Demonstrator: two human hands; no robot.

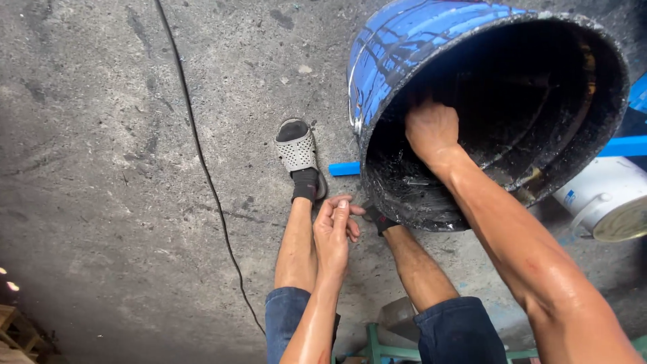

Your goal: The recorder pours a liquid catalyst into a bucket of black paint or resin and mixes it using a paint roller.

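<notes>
The blue drum (411, 47) is tipped on its side on the concrete floor (101, 168), so its dirty inside can be reached. Its inner wall is pressed by the right hand (431, 128), nothing gripped. The left hand (333, 232) is held loose and empty above the knees. A black cable (202, 168) lies nearby.

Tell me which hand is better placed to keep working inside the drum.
Probably the right hand: it is already inside the tilted blue drum, against its dark inner wall. The left hand hangs open outside, above the knees, holding nothing.
</notes>
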